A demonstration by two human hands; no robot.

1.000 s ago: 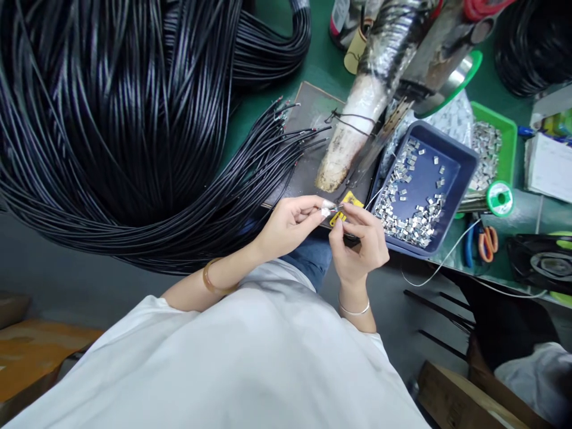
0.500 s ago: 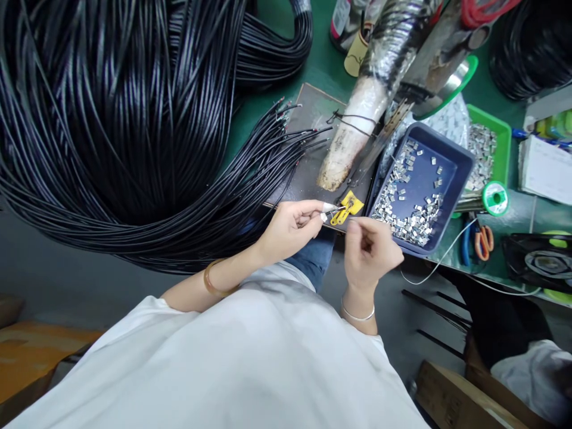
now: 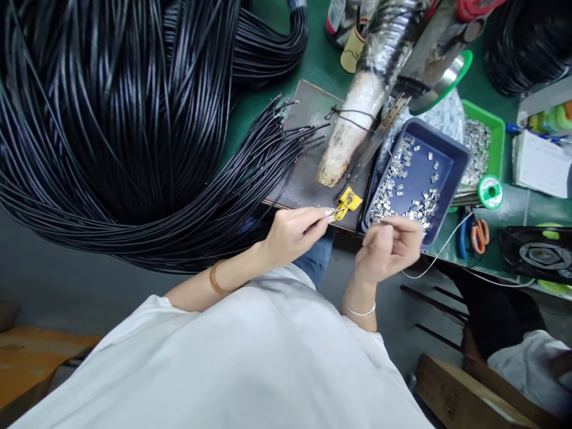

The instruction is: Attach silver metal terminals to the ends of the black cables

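Note:
My left hand (image 3: pixel 297 235) pinches a small, thin piece with a metallic glint, too small to name, at the edge of the dark board (image 3: pixel 313 186). Its fingertips are close beside a yellow plastic piece (image 3: pixel 350 200) fixed near that edge. My right hand (image 3: pixel 389 249) is at the near side of a blue tray (image 3: pixel 453 156), thumb and fingers drawn together. Whatever the right fingers hold, if anything, cannot be made out. Many small metal connector shells (image 3: pixel 404 159) lie in the tray. Cut black cable ends (image 3: pixel 286 134) spread over the board's left side.
A large mass of black cables (image 3: pixel 111 119) covers the left. A plastic-wrapped tube (image 3: pixel 353 125) slants over the board. Right of the tray are a green bin (image 3: pixel 496 128), a solder spool (image 3: pixel 490 192), orange-handled pliers (image 3: pixel 480 236) and a fan (image 3: pixel 538 256). Another person (image 3: pixel 522 357) sits at lower right.
My right hand has moved right, away from the yellow piece, to the tray's near side. My left fingertips have shifted slightly right, closer to the yellow piece. The view has shifted slightly.

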